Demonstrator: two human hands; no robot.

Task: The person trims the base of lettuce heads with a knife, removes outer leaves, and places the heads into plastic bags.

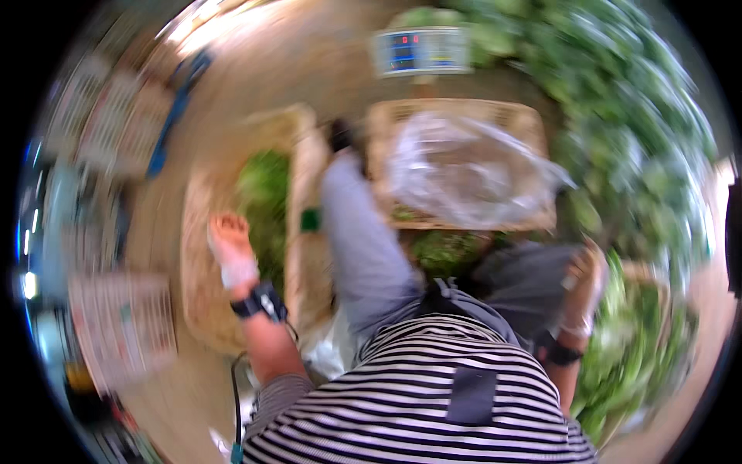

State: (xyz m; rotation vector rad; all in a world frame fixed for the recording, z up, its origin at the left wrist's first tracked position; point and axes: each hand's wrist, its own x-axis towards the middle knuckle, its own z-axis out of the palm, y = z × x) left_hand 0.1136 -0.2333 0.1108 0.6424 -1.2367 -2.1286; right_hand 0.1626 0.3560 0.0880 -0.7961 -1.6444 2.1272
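Note:
My left hand (233, 249), in a clear plastic glove with a black strap at the wrist, is over a tan crate (194, 261). Its fingers look curled, but blur hides whether it holds anything. Leafy greens (264, 185) lie in that crate, just right of the hand. Near my right knee, my right hand (582, 278) is also gloved and blurred; its grip is unclear. Beside it stands a heap of long-leaved greens (614, 348). Ahead, a clear plastic bag (464, 174) lies open-looking in a second tan crate (458, 105).
A digital scale display (424, 52) stands behind the bagged crate. A large pile of leafy vegetables (626, 127) fills the right side. Slatted crates (110, 116) are stacked at the far left, with another crate (124, 327) nearer. More greens (446, 252) lie between my legs.

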